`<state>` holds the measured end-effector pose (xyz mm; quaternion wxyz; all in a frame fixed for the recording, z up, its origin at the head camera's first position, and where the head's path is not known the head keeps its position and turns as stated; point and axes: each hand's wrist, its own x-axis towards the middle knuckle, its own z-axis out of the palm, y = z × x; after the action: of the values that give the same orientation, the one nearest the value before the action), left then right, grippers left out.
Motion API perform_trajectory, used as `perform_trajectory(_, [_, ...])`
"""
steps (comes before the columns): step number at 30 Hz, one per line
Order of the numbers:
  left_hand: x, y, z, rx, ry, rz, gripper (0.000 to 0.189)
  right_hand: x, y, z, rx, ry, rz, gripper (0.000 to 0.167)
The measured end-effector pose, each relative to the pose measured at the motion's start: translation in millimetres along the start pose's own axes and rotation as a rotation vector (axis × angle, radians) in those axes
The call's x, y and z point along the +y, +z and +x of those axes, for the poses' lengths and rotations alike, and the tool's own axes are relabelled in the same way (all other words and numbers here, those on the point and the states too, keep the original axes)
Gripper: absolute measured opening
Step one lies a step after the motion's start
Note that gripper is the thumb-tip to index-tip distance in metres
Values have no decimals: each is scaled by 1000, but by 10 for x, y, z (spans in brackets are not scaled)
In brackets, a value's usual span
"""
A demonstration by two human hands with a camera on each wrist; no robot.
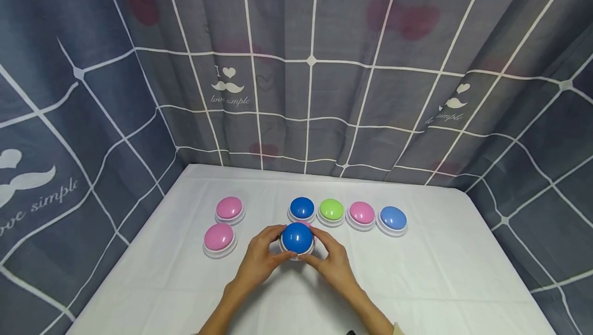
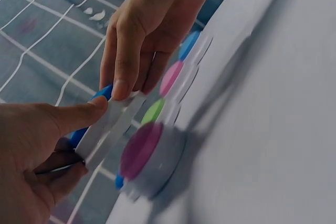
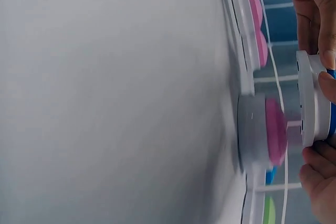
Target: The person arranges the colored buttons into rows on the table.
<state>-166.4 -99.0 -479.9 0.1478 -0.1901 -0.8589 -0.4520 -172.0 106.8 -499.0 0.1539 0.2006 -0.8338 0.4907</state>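
Both hands hold a dark blue push button (image 1: 297, 237) with a white round base, up off the table. My left hand (image 1: 260, 258) grips its left edge with thumb and fingers. On its right edge the right hand (image 1: 331, 263) has thumb and fingers in the same grip. Beneath the held button, a pink push button (image 2: 142, 151) stands on the table, mostly hidden in the head view. A gap shows between its pink dome (image 3: 276, 131) and the held base (image 3: 311, 100) in the right wrist view.
Behind stands a row: a blue button (image 1: 302, 208), a green button (image 1: 331, 210), a pink button (image 1: 362, 213) and a light blue button (image 1: 393, 218). Two pink buttons, one farther (image 1: 229, 208) and one nearer (image 1: 219, 237), sit at left. A checked curtain (image 1: 282, 88) surrounds the white table (image 1: 440, 273).
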Motion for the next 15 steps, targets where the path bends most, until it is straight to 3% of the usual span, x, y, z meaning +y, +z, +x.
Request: perform_trajectory(15, [191,601,430,-110,117,26,57,346,-463,-88,162,34,-106,64])
